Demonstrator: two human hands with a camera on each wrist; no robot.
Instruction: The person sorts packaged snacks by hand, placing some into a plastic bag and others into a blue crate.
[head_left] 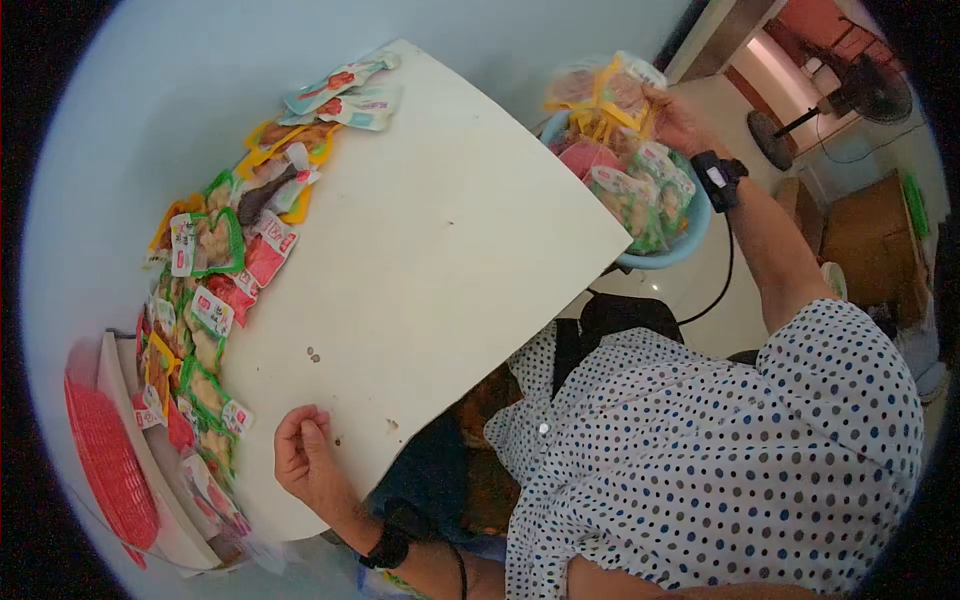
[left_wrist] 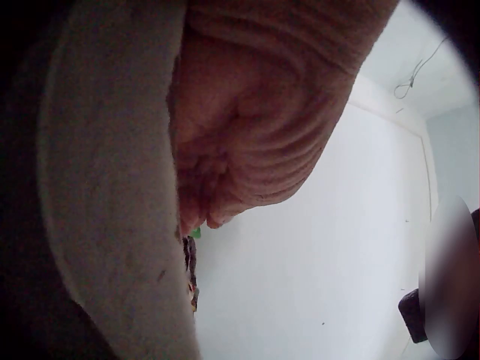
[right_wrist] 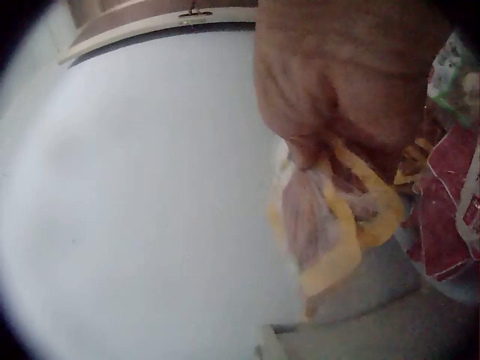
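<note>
My right hand grips yellow-edged plastic food packets over a light blue basin. In the right wrist view, a packet with a yellow border hangs below the curled fingers of the right hand. The basin is heaped with more packets, among them green-edged ones and a red one. At the near left part of the white table, my left hand hangs with loosely curled fingers and nothing in them. The left wrist view shows its palm beside the table edge.
Along the table's wall side lies a curved row of packets, with green, red and pale blue ones. A red woven basket stands past the left end. Small crumbs dot the tabletop. Behind the basin stands a black fan.
</note>
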